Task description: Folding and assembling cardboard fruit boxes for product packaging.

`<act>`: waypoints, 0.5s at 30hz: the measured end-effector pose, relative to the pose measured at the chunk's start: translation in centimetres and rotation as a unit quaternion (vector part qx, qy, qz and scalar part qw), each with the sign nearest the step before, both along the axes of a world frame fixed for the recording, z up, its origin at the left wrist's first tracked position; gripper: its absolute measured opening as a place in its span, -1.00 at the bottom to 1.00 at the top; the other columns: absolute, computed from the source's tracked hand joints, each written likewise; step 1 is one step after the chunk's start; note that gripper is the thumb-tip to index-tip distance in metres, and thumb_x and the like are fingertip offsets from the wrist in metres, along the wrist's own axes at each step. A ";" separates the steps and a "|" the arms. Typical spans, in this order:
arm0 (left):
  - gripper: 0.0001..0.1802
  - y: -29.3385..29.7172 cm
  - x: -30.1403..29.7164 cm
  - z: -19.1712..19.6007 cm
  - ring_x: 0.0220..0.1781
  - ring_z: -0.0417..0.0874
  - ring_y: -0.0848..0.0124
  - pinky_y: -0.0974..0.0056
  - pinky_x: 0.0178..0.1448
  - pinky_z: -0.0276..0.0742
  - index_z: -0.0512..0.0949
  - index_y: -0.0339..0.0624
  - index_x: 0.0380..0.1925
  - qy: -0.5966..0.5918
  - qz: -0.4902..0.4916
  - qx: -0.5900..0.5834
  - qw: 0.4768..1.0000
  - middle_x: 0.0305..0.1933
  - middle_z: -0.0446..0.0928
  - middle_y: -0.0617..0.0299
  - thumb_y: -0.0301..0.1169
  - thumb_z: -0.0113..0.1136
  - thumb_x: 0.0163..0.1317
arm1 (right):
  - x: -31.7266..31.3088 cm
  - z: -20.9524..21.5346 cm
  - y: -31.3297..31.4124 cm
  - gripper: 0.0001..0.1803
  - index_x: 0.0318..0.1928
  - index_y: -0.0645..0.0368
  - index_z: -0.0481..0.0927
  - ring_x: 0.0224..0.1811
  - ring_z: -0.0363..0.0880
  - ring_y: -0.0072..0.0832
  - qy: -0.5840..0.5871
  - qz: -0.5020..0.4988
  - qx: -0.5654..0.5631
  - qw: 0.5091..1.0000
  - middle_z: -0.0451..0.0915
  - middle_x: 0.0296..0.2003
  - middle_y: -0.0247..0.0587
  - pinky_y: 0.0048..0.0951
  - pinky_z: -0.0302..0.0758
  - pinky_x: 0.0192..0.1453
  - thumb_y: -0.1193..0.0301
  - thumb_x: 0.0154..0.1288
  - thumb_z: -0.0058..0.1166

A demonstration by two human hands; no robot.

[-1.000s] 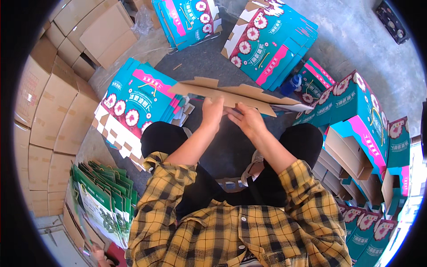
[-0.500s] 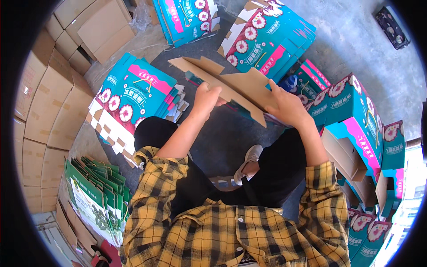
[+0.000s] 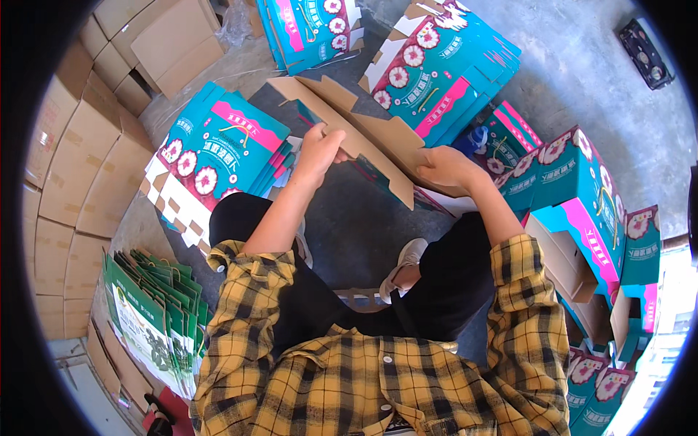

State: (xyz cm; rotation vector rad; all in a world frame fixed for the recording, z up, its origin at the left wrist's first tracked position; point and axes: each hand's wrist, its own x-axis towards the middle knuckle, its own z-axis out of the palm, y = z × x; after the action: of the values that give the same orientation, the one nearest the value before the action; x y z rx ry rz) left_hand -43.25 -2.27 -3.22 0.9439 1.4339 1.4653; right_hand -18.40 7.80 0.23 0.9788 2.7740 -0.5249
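A partly opened cardboard gift box [image 3: 356, 129], brown inside and teal outside, is held tilted above the floor between my knees. My left hand [image 3: 321, 153] is closed on its near wall, thumb on the brown inner face. At its right end my right hand [image 3: 452, 168] is closed around the edge of the far panel, its fingertips partly hidden in the gap between the two walls. Flaps stick out at both ends of the box. To the left lies a stack of flat teal gift boxes [image 3: 211, 145] with pink bands and round fruit pictures.
More flat teal boxes [image 3: 443, 65] lie ahead, with another stack [image 3: 309, 33] beside them. Formed boxes [image 3: 582, 189] stand at the right. Brown cartons [image 3: 80, 160] are piled at the left, above green-and-white bags [image 3: 149, 320]. A dark patterned object [image 3: 645, 54] lies far right.
The box has shifted slightly left and its walls have spread wider apart. My right hand has moved from the far panel's top edge down into the gap at the right end.
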 end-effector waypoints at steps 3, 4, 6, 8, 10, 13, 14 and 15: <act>-0.46 -0.2 0.3 0.4 -0.36 0.55 0.48 0.39 -0.27 0.45 0.40 -0.26 0.04 -0.027 0.041 0.028 0.998 -0.30 0.54 0.19 -0.04 0.05 0.26 | -1.9 0.7 -0.2 -0.68 -0.25 0.26 0.57 -0.23 0.56 -0.01 0.000 -0.006 -0.046 0.999 0.57 -0.31 0.18 -0.18 0.47 -0.15 0.25 0.15 0.00; -0.34 -0.2 0.5 0.5 -0.26 0.55 0.47 0.37 -0.19 0.45 0.32 -0.26 0.17 -0.032 0.048 0.049 0.997 -0.21 0.52 0.18 0.04 0.04 0.27 | -2.4 1.0 -0.4 -0.70 -0.24 0.25 0.58 -0.23 0.58 -0.06 0.016 -0.024 -0.076 0.997 0.59 -0.30 0.13 -0.19 0.47 -0.14 0.27 0.16 0.00; -0.17 0.2 1.6 0.0 -0.08 0.51 0.41 0.29 -0.02 0.44 0.07 -0.29 0.33 -0.021 0.025 0.099 0.995 -0.05 0.46 0.17 0.07 0.04 0.28 | -2.4 -0.6 0.3 -0.70 -0.19 0.24 0.59 -0.24 0.59 -0.15 0.097 -0.067 -0.145 0.982 0.62 -0.30 0.04 -0.23 0.48 -0.13 0.28 0.17 0.01; -0.09 0.1 2.7 -1.0 0.10 0.48 0.27 0.18 0.13 0.40 0.01 -0.35 0.34 0.041 0.005 0.123 0.992 0.14 0.39 0.03 0.02 0.16 0.21 | -2.6 -1.2 0.4 -0.69 -0.15 0.23 0.60 -0.26 0.61 -0.23 0.174 -0.115 -0.216 0.954 0.64 -0.30 -0.05 -0.26 0.49 -0.12 0.30 0.19 0.02; 0.05 -1.0 3.4 -1.2 0.29 0.34 0.16 0.12 0.28 0.28 -0.06 -0.39 0.35 0.186 -0.045 0.101 0.976 0.31 0.21 -0.14 0.00 0.29 0.09 | -3.0 -0.8 0.0 -0.66 -0.07 0.25 0.58 -0.23 0.60 -0.39 0.228 -0.220 -0.368 0.874 0.64 -0.24 -0.20 -0.34 0.49 -0.09 0.34 0.20 0.03; 0.13 -1.6 4.6 -2.0 0.37 0.22 0.04 0.13 0.38 0.16 -0.13 -0.39 0.37 0.315 -0.077 0.093 0.941 0.35 0.09 -0.28 0.00 0.32 0.02 | -3.1 -1.2 -0.5 -0.64 -0.05 0.28 0.56 -0.19 0.59 -0.41 0.258 -0.231 -0.394 0.851 0.61 -0.18 -0.17 -0.39 0.48 -0.08 0.33 0.19 0.05; 0.12 -1.8 4.7 -2.1 0.36 0.22 0.00 0.13 0.40 0.15 -0.13 -0.40 0.37 0.406 -0.058 0.094 0.907 0.34 0.10 -0.30 -0.01 0.30 0.04 | -3.2 -1.5 -0.8 -0.64 -0.05 0.28 0.56 -0.19 0.59 -0.41 0.257 -0.234 -0.395 0.850 0.61 -0.18 -0.17 -0.39 0.48 -0.08 0.33 0.19 0.05; 0.01 -1.8 5.1 -2.2 0.35 0.22 -0.07 0.09 0.38 0.18 -0.11 -0.42 0.35 0.417 -0.052 0.079 0.904 0.32 0.11 -0.32 -0.11 0.21 0.10 | -3.3 -1.8 -1.0 -0.65 -0.05 0.28 0.56 -0.17 0.58 -0.41 0.258 -0.240 -0.413 0.840 0.61 -0.18 -0.16 -0.40 0.48 -0.08 0.34 0.19 0.05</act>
State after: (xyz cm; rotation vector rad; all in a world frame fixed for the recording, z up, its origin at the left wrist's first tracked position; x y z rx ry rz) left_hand -38.19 -4.04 -5.39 1.8694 1.8171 1.1376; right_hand -21.74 6.75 -1.54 1.3915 2.1442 -2.0946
